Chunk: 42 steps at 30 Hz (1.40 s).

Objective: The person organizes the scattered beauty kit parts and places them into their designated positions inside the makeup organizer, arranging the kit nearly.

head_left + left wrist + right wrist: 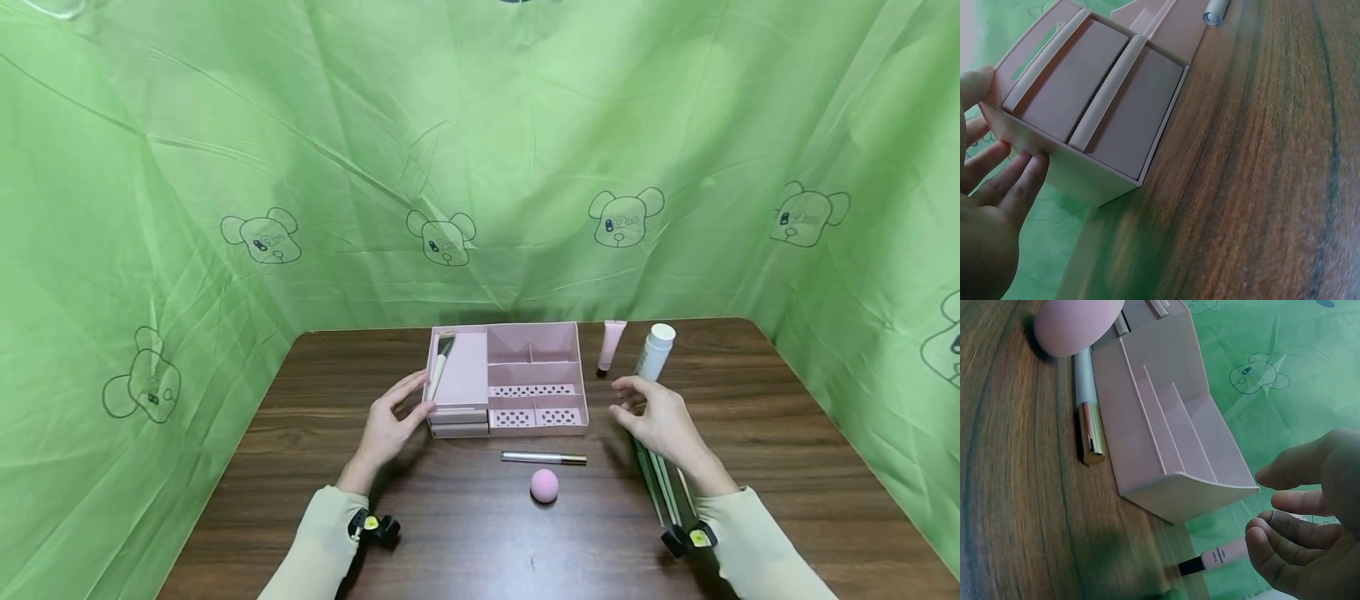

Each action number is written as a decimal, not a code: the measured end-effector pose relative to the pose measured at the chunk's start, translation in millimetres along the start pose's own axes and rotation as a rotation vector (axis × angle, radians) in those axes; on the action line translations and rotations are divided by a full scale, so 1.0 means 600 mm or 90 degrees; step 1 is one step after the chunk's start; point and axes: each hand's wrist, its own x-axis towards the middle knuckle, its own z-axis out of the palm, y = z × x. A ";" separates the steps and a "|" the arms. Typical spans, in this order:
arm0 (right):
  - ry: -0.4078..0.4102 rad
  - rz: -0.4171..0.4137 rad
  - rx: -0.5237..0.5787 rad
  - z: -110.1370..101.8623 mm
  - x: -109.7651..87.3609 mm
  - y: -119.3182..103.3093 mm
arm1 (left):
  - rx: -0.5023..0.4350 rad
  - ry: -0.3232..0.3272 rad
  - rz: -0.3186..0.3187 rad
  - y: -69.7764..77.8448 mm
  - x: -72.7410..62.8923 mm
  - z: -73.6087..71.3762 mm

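Note:
A pink desktop organizer (534,350) stands at the back of the table, with two small drawers (1129,94) at its lower left. My left hand (386,429) touches its left side, the thumb near the top edge and the fingers against the side wall. On the organizer's flat top lies a makeup brush (437,367), close to that hand. My right hand (660,417) hovers right of the organizer with fingers loosely bent, holding nothing. Just behind it are a white-capped bottle (655,354) and a pink tube (611,343) with a black cap.
In front of the organizer lie a silver-and-gold pen-like tube (542,457) and a pink ball-shaped sponge (544,485). Long green strips (660,483) show under my right forearm; their kind is unclear. A green curtain (525,167) hangs behind the wooden table (465,533).

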 end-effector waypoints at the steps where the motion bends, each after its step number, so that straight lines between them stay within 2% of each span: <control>1: 0.002 -0.001 -0.008 -0.001 -0.001 0.002 | 0.001 0.000 0.000 0.000 0.000 0.000; 14: 0.007 -0.012 -0.039 0.000 -0.008 0.018 | 0.003 0.007 0.012 0.002 -0.002 0.001; 20: -0.009 -0.003 -0.058 0.003 -0.017 0.027 | -0.020 -0.007 -0.014 0.000 -0.006 0.000; 28: -0.022 0.020 -0.072 0.000 -0.016 0.037 | -0.016 -0.003 -0.001 0.001 -0.001 -0.001; 42: -0.061 0.023 -0.137 0.006 -0.027 0.052 | -0.011 -0.005 -0.006 0.000 0.000 -0.002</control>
